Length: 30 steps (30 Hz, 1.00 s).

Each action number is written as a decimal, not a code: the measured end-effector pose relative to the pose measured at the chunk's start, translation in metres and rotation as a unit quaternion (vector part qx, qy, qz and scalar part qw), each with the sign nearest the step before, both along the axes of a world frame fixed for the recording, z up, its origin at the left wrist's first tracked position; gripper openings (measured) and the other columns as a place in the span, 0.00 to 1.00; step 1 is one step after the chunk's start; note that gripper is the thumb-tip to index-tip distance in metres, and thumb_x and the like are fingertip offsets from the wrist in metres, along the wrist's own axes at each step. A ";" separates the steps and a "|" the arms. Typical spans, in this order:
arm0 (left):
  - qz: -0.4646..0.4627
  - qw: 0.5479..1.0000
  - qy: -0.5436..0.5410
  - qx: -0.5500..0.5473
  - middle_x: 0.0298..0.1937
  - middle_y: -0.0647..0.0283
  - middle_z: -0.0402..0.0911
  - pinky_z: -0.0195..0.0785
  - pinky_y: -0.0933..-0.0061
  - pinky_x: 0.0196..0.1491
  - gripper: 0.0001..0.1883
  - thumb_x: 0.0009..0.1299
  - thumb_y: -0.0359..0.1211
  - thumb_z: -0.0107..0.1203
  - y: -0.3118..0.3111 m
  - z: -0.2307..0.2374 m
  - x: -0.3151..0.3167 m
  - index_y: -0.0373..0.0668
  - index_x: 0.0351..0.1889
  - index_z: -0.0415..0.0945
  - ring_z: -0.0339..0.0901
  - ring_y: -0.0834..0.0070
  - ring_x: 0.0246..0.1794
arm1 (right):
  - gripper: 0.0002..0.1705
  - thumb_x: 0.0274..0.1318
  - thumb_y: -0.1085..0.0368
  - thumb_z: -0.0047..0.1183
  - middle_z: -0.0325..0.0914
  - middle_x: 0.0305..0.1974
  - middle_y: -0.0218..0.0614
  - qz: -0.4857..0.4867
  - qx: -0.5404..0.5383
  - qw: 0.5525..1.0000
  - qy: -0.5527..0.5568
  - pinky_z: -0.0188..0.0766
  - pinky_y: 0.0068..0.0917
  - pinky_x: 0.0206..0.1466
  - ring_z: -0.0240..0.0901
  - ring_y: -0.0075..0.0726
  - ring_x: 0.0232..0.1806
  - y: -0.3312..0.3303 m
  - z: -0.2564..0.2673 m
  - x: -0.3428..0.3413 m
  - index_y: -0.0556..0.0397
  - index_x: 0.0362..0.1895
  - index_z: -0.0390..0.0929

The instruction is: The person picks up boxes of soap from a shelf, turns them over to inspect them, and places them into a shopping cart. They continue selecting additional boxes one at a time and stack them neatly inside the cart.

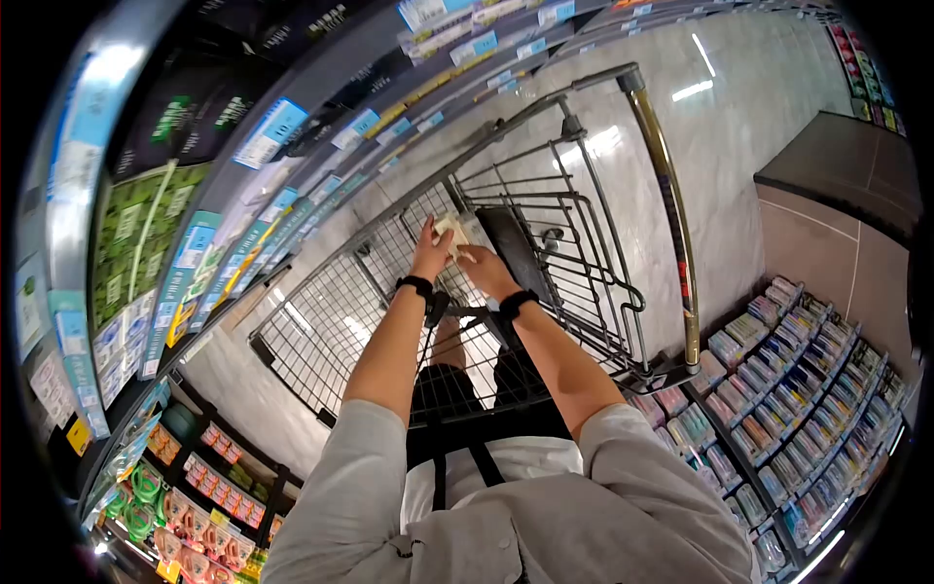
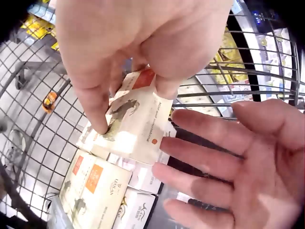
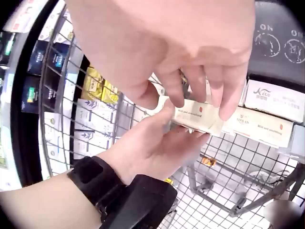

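My left hand (image 1: 433, 251) grips a flat cream-coloured box (image 2: 136, 124) with an orange-red patch and a dark picture on its face. In the right wrist view, the left thumb lies along the edge of this box. My right hand (image 1: 486, 271) is beside it, fingers extended, with the fingertips right at the box's side in the left wrist view. Below the held box, a similar cream box (image 2: 95, 186) lies in the wire shopping cart (image 1: 321, 341). White boxes (image 3: 274, 98) with dark lettering lie alongside that one.
The cart's handle bar (image 1: 671, 195) runs along the right side, with a dark panel (image 1: 511, 248) inside the cart. Store shelves (image 1: 292, 195) with price labels rise close on the left. A rack of small packages (image 1: 808, 409) stands at the right, beside a brown tiled block (image 1: 827, 243).
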<state>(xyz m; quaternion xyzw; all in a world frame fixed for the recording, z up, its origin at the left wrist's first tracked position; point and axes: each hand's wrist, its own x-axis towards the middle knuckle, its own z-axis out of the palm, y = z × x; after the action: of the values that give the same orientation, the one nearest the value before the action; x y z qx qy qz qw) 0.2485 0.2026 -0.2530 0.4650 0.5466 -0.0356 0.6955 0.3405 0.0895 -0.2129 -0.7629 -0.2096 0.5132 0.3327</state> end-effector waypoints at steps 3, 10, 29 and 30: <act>-0.036 0.999 -0.017 0.022 0.60 0.57 0.67 0.73 0.73 0.37 0.31 0.71 0.38 0.50 -0.004 -0.012 0.006 0.50 0.70 0.51 0.74 0.69 0.48 | 0.26 0.55 0.57 0.51 0.75 0.51 0.52 -0.012 -0.040 0.999 0.009 0.66 0.31 0.55 0.72 0.47 0.54 -0.005 -0.013 0.000 0.59 0.55 0.72; -0.107 0.981 -0.005 -0.164 0.60 0.66 0.68 0.68 0.70 0.48 0.26 0.72 0.34 0.41 -0.020 0.025 -0.014 0.51 0.69 0.54 0.71 0.73 0.53 | 0.24 0.59 0.53 0.48 0.79 0.44 0.44 -0.078 -0.064 0.991 0.084 0.68 0.31 0.47 0.75 0.39 0.44 -0.032 0.003 -0.007 0.57 0.53 0.74; -0.226 0.972 0.066 0.028 0.59 0.42 0.70 0.67 0.60 0.52 0.44 0.67 0.44 0.47 -0.044 0.020 0.000 0.38 0.73 0.34 0.72 0.52 0.54 | 0.20 0.60 0.55 0.44 0.80 0.37 0.43 -0.157 -0.104 0.980 0.059 0.68 0.27 0.44 0.75 0.36 0.38 -0.100 0.080 -0.040 0.54 0.49 0.77; -0.238 0.968 0.066 0.054 0.56 0.41 0.72 0.67 0.58 0.50 0.45 0.67 0.44 0.47 -0.045 0.021 0.003 0.37 0.72 0.31 0.73 0.50 0.52 | 0.19 0.60 0.56 0.44 0.79 0.35 0.41 -0.169 -0.087 0.980 0.050 0.68 0.26 0.42 0.74 0.33 0.36 -0.103 0.079 -0.043 0.53 0.49 0.77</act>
<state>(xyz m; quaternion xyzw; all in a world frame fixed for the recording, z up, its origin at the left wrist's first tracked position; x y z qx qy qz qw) 0.2516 0.1573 -0.2321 0.6151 0.4658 -0.2010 0.6036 0.2977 -0.0133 -0.1337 -0.7865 -0.0152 0.5038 0.3570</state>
